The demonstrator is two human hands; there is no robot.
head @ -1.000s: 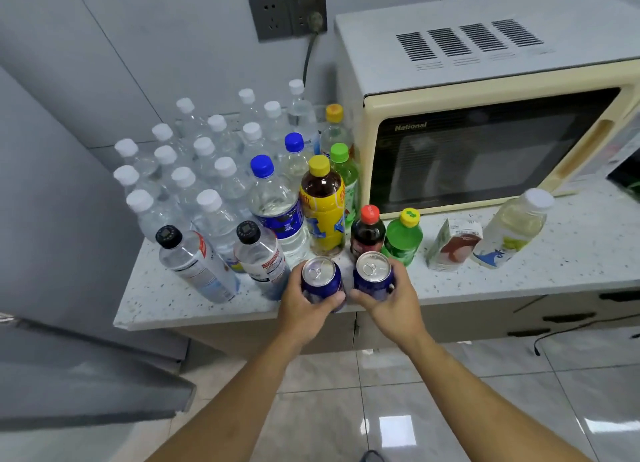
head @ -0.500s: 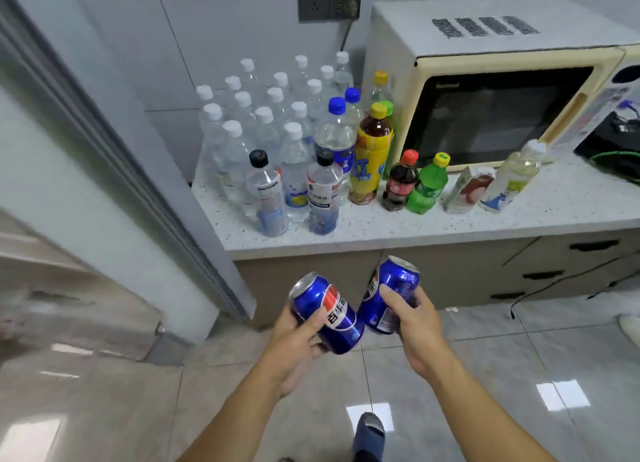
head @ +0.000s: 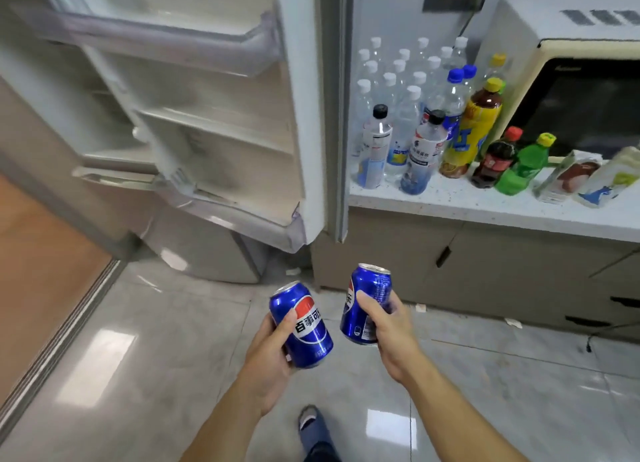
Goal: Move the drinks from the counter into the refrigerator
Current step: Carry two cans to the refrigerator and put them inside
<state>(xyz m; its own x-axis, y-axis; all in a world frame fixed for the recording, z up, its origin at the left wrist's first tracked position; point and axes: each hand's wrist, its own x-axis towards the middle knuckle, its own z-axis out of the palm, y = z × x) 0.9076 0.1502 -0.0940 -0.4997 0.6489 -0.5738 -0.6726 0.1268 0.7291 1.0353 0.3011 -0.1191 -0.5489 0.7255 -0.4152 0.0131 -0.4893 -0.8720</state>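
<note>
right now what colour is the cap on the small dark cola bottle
Red, on the small dark cola bottle, seen in the head view.

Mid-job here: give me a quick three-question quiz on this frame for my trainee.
1. True or false: the refrigerator door stands open.
2. What does the left hand hold? A) green bottle B) blue can C) carton
3. Fill in: the yellow-labelled bottle stands on the ____.

Key: 1 true. 2 B, a blue can; the right hand holds another can. 3 counter.
</note>
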